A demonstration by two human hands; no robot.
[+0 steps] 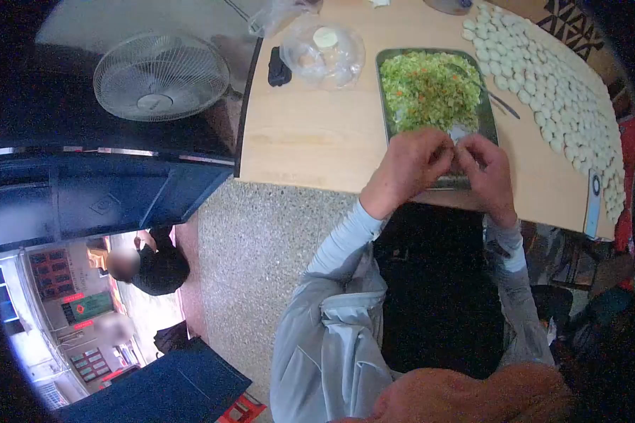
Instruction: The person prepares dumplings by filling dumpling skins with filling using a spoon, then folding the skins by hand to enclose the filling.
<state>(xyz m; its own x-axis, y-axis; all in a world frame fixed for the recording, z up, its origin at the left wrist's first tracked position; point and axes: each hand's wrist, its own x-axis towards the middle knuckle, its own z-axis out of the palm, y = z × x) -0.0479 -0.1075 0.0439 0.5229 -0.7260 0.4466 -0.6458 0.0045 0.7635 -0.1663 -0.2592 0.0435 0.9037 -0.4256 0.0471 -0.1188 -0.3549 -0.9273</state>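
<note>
Green and orange chopped vegetables point(430, 88) fill a metal tray point(490, 116) that reaches the near edge of the tabletop point(296, 144), right of its middle. Above the tray's near end are 2 hands: the left hand point(415, 166) and the right hand point(488, 173), side by side, fingertips almost meeting. Both have their fingers curled in, thumbs close to the fingertips; a pale patch shows beside them, but I cannot tell whether either has hold of it. A utensil handle point(502, 103) sticks out past the tray's right side. Many white rounds point(543, 84) lie packed along the tabletop's right edge, from the far corner towards the near one, where a pale blue strip-like object point(593, 204) lies. Near the far-left corner are a black object point(279, 68) and, just beside it, a clear plastic bag point(342, 60) with a white disc point(325, 37).
</note>
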